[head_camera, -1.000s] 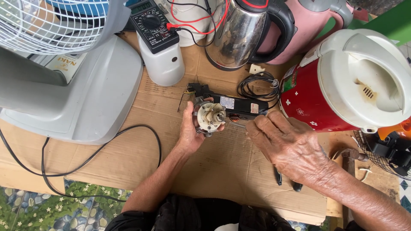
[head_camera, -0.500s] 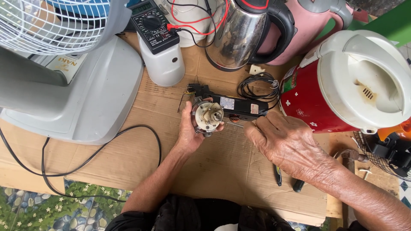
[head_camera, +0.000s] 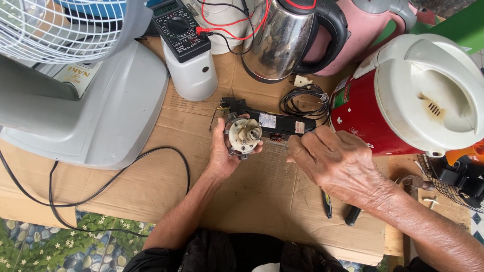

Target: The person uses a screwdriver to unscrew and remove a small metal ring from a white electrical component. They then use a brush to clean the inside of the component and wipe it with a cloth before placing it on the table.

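the left hand (head_camera: 222,153) grips a small round cream-coloured motor with a short metal shaft at its middle (head_camera: 244,135), fingers wrapped about its rim from the left and below, thumb on the near edge, holding it just above the flat brown cardboard sheet (head_camera: 151,181) near the centre of the scene. just beyond it lies a long black rectangular electrical part with pale labels (head_camera: 275,123), with thin wires and a glimpse of copper winding beside it. the right hand (head_camera: 339,163) hovers to the right of the motor, fingers curled inward as if pinching something small at its left edge; whether it grasps anything i cannot tell, since the fingertips are hidden. the motor looks dense and rigid for its size, likely heavy in the palm, with a smooth face that could slip; the rim seems the safest place to grip, away from the shaft and the fine wires, which look easy to bend or tear. a coiled black cord (head_camera: 302,100) lies far of the right hand, and a red-and-white rice cooker (head_camera: 403,100) stands to the right.
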